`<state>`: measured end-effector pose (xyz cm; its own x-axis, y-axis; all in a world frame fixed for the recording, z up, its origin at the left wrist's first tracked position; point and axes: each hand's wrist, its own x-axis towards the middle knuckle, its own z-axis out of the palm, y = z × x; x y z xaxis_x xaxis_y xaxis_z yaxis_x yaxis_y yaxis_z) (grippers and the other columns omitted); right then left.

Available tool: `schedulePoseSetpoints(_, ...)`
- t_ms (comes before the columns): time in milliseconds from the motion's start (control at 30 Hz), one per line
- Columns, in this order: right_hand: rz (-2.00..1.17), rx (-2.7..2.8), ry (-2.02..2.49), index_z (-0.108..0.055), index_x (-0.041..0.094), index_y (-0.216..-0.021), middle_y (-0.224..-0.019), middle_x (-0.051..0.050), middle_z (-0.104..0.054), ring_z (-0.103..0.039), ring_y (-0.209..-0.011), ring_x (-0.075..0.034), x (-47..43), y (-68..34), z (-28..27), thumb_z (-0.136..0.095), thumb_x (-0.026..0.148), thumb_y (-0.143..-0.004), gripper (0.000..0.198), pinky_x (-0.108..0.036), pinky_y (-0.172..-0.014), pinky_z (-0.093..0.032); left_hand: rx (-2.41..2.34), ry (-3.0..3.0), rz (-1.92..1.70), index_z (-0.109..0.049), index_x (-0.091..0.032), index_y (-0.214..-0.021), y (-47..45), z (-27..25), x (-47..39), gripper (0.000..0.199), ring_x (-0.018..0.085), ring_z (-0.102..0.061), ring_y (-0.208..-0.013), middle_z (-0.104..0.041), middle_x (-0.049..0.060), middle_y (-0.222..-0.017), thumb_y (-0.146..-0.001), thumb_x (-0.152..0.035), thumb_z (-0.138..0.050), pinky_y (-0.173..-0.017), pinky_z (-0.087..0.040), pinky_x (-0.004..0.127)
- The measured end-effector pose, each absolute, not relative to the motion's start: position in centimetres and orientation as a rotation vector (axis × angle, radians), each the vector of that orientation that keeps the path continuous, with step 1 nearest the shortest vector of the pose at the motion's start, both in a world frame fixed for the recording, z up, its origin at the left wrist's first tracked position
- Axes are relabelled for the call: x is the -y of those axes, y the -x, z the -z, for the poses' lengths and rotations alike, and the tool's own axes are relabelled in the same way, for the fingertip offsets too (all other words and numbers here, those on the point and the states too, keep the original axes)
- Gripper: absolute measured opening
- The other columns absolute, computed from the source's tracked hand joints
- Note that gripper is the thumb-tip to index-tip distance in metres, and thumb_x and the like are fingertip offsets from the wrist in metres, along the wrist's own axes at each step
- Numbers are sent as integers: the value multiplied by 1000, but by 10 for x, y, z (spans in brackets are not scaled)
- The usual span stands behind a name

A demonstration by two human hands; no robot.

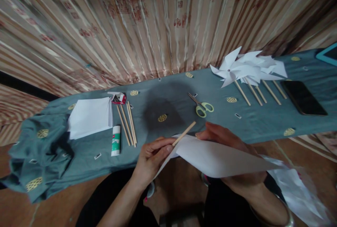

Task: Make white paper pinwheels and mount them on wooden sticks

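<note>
My left hand (154, 156) pinches a wooden stick (186, 131) together with the left edge of a white paper sheet (216, 158). The stick tilts up to the right, its far end free. My right hand (223, 135) is closed on the upper right part of the sheet; the paper hides some of its fingers. The sheet bows between both hands, over the table's front edge. Just beyond the stick lie scissors (201, 109) with pale green handles. Farther left are several loose wooden sticks (126, 125) and a green-and-white glue stick (116, 142).
A stack of white paper (91, 117) lies at the left beside a small red box (119, 98) of metal bits. Several paper pinwheels (244, 68) overlap at the back right, near a black phone (304, 97). Curtains (168, 23) hang behind the table.
</note>
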<state>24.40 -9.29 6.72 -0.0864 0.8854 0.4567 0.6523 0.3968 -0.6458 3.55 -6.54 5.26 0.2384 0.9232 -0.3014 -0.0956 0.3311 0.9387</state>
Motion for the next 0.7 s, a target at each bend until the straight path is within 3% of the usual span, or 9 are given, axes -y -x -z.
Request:
schedulePoseSetpoints(233, -563, 1638, 1398, -58, 26, -126, -91, -7, -77, -74, -91, -28, 93, -239, -69, -55, 50, -87, 46, -40, -74, -62, -1112, -822, -856, -81, -20, -81, -39, -60, 68, 37, 6, -42, -51, -59, 1, -62, -60, -50, -84, -46, -32, 18)
schedulePoseSetpoints(400, -385, 1682, 1280, -57, 26, -128, -93, -5, -78, -74, -91, -24, 90, -237, -75, -55, 33, -90, 38, -36, -83, -60, -1153, -762, -815, -80, -16, -81, -38, -59, 70, 45, 5, -39, -46, -54, -1, -52, -56, -53, -85, -44, -30, 17)
schedulePoseSetpoints(500, -352, 1730, 1263, -54, 24, -130, -94, -5, -77, -74, -93, -24, 90, -237, -75, -50, 32, -93, 38, -36, -86, -59, -1150, -749, -809, -78, -15, -80, -38, -58, 70, 46, 5, -40, -44, -55, -1, -53, -55, -53, -85, -42, -27, 17)
schedulePoseSetpoints(700, -201, 1797, 1348, -61, 27, -118, -105, -4, -76, -72, -100, -26, 93, -241, -72, -52, 24, -86, 33, -35, -90, -58, -1111, -786, -823, -77, -14, -79, -39, -58, 69, 43, 5, -39, -43, -58, 0, -54, -58, -52, -84, -41, -26, 18)
